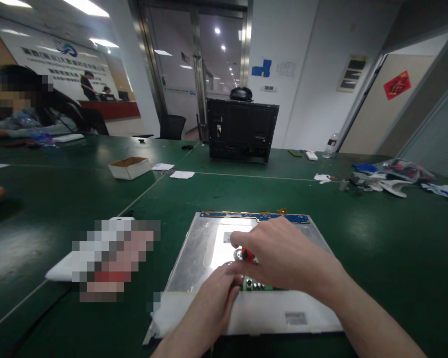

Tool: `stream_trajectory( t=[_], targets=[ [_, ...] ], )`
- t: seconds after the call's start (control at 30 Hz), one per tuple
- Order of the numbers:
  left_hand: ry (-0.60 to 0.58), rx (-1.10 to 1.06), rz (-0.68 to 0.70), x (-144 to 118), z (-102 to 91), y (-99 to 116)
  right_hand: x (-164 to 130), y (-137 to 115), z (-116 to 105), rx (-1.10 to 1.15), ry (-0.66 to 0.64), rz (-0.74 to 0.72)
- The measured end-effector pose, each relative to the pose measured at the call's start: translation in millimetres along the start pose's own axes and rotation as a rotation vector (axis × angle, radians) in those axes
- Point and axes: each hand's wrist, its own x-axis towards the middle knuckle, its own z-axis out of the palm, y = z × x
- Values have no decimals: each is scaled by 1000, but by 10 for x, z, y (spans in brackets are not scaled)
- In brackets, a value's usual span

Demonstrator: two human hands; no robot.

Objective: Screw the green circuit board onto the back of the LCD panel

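A flat display panel point(188, 248) lies on the green table, metal back up, with a blue circuit strip point(294, 218) along its far edge. My right hand point(276, 246) is over its middle, fingers closed round a red-handled screwdriver point(247, 254); the tip is hidden. Close beside it, my left hand point(220, 288) rests at the panel with thumb and fingers drawn together, and what they grip, if anything, is hidden. Partly under both hands is a green circuit board point(259, 287) with round metal parts. A white strip point(269, 313) covers the panel's near edge.
A black monitor housing point(242, 130) stands at the back. To the left are a small open box point(130, 169), papers point(182, 175) and a white, partly blurred-out object point(61, 268). Loose parts and a plastic bag point(406, 170) lie right. A person point(26, 109) sits far left.
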Motion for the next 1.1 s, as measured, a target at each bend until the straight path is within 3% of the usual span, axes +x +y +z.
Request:
stream_trajectory(
  t=[0.17, 0.37, 0.7, 0.87, 0.97, 1.1],
  targets=[
    [-8, 6, 10, 2, 3, -15, -11, 8, 8, 26, 28, -26],
    [62, 13, 19, 23, 0, 36, -4, -4, -7, 31, 5, -32],
    [10, 15, 7, 2, 5, 3, -24, -10, -33, 84, 5, -55],
    [65, 27, 32, 9, -2, 31, -24, -5, -25, 76, 8, -24],
    [33, 30, 4, 1, -10, 39, 7, -10, -8, 10, 4, 25],
    [0, 14, -13, 2, -26, 40, -8, -5, -19, 18, 18, -20]
  ],
)
